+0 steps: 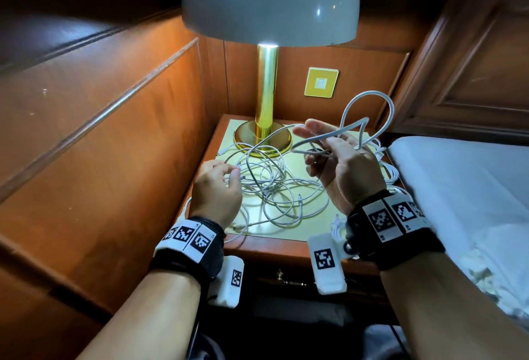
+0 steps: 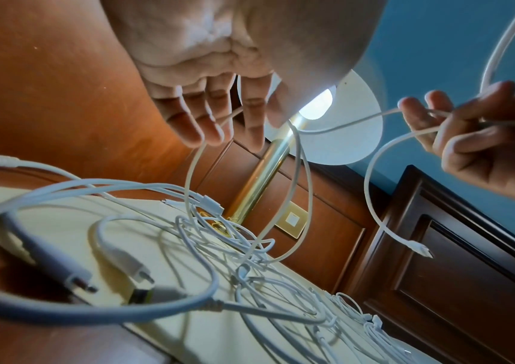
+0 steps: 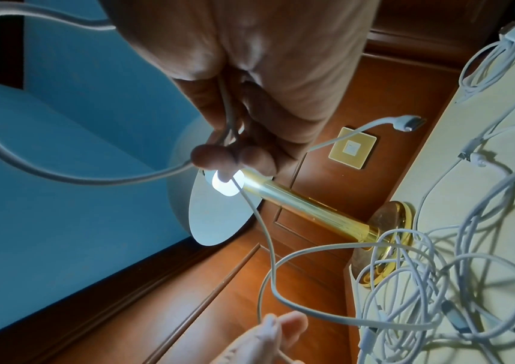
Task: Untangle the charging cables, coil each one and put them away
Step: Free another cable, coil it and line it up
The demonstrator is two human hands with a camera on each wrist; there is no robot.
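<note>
The white cable (image 1: 369,113) we are coiling stands in loops right of the frame's centre, pinched in our right hand (image 1: 340,165), and runs down to the tangle of cables (image 1: 274,185) on the desk (image 1: 229,136) at mid-frame, where our left hand (image 1: 217,188) holds a strand between curled fingertips. We judge it best to feed slack up from the left without tugging, so knots stay loose, and to lay each new loop the same size on the right. The lamp (image 1: 267,96) behind could snag a wide swing.
</note>
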